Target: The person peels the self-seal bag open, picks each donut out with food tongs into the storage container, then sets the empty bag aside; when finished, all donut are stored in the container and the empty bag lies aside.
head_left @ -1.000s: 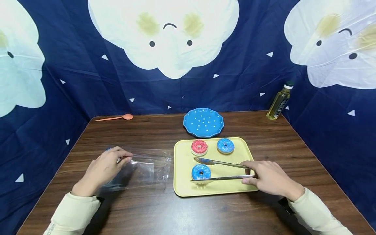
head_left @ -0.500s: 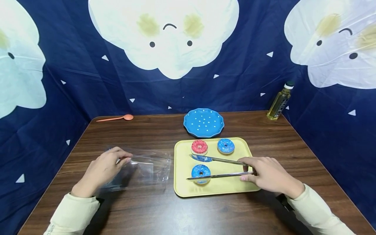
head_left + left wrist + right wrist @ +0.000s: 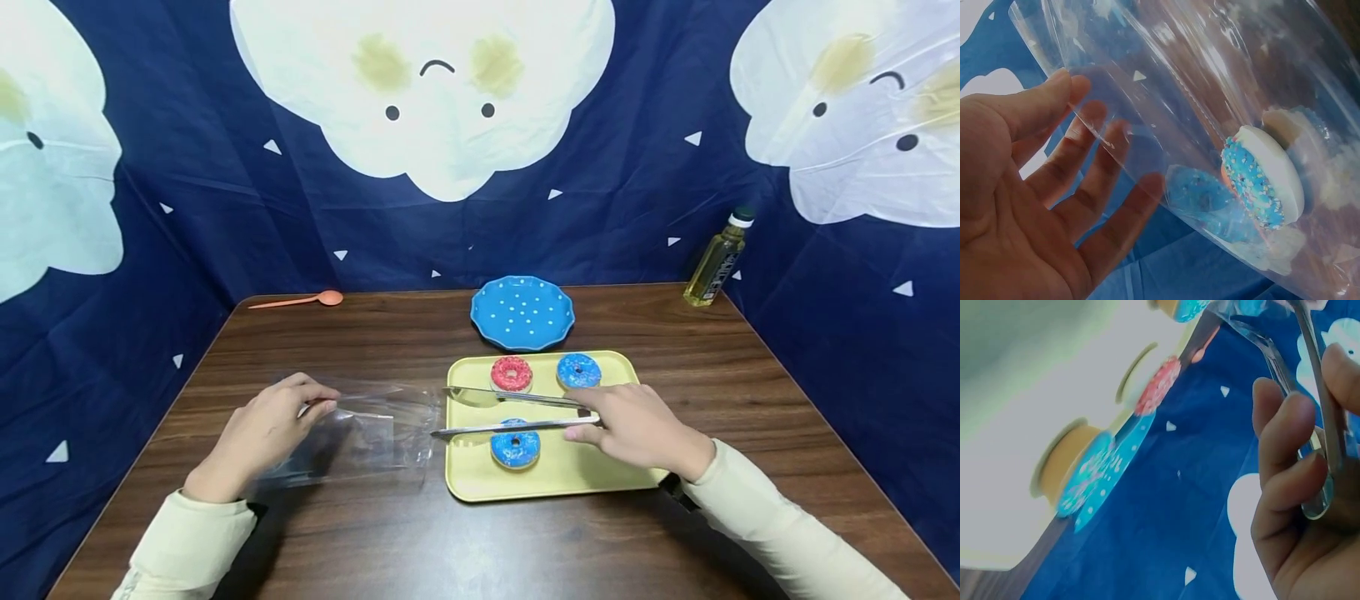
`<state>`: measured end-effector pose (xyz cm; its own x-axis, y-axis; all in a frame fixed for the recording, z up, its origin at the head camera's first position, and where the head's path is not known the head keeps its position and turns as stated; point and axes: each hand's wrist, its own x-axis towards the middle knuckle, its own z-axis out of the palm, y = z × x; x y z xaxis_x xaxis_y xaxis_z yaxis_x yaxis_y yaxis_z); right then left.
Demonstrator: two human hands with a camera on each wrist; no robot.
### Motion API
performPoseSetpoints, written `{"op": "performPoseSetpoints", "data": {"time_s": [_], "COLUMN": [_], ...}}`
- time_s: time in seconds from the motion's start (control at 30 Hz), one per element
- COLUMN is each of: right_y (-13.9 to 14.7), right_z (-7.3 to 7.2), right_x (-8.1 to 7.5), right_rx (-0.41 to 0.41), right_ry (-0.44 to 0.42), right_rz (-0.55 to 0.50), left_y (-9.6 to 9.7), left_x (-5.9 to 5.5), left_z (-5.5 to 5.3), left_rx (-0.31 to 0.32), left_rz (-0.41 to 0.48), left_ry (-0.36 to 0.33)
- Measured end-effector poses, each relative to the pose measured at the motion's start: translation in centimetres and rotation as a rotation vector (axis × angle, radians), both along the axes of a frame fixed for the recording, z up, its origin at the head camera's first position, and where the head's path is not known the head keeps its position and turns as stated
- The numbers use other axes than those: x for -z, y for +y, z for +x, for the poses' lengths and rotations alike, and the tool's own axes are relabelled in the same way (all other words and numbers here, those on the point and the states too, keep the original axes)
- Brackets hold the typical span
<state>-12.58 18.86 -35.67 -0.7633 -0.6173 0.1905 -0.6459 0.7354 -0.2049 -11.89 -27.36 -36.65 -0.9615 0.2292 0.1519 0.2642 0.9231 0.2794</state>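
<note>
My left hand (image 3: 262, 429) pinches the edge of a clear plastic bag (image 3: 408, 421) between thumb and forefinger. In the left wrist view a donut with blue icing and sprinkles (image 3: 1257, 181) lies inside the bag. My right hand (image 3: 637, 425) grips metal tongs (image 3: 517, 425) whose arms stand apart above the yellow tray (image 3: 585, 479), tips reaching its left edge beside the bag. One arm passes over a blue donut (image 3: 516, 454) at the front of the tray. A red donut (image 3: 498, 372) and another blue donut (image 3: 576, 362) sit along its back; no donut shows between the tong tips.
Behind the tray lies a blue scalloped plate with white dots (image 3: 522, 308). An orange spoon (image 3: 327, 297) rests at the table's back left, and an oil bottle (image 3: 712, 267) stands at the back right. Blue cloth (image 3: 450, 237) hangs behind the wooden table (image 3: 480, 550).
My right hand has moved left with the tongs, their tips passing from over the front blue donut to the tray's left edge. My left hand stays at the bag.
</note>
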Motion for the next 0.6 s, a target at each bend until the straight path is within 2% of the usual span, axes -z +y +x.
{"op": "performPoseSetpoints", "data": {"time_s": [0.23, 0.6], "right_y": [-3.4, -8.0], "right_z": [-1.8, -3.7], "right_x": [0.3, 0.3], "right_rx": [-0.061, -0.096], "right_ry": [0.007, -0.067], "right_rz": [0.022, 0.089], "left_y": [0.0, -0.1], "left_x": [0.0, -0.3], "left_z": [0.3, 0.2], "left_rx": [-0.017, -0.001], "left_rz": [0.004, -0.008], "left_ry": [-0.004, 0.028]}}
